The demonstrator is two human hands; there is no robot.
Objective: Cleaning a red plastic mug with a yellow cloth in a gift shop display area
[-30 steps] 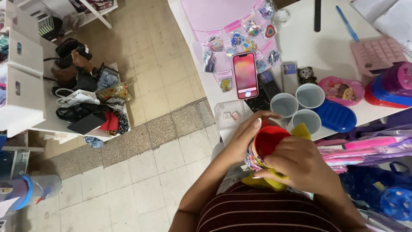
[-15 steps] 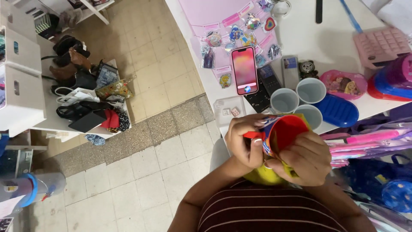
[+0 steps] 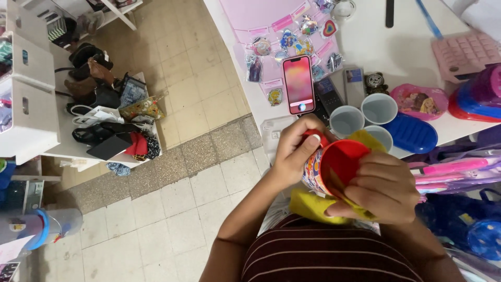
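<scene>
Head camera, looking down: red plastic cup with a printed cartoon band (image 3: pixel 334 167) held tilted just below the white table (image 3: pixel 407 47). Left hand (image 3: pixel 297 151) wrapped round the cup's outside, fingers curled and pressed to the wall. Right hand (image 3: pixel 381 188) pinching a yellow cloth (image 3: pixel 313 206) against the rim and inner wall. Wiping seemingly under way, not finished. Above the cup, three pale blue cups (image 3: pixel 365 117); further up, a pink-screened phone (image 3: pixel 298 83) beside colourful round stickers in clear sleeves (image 3: pixel 289 42).
</scene>
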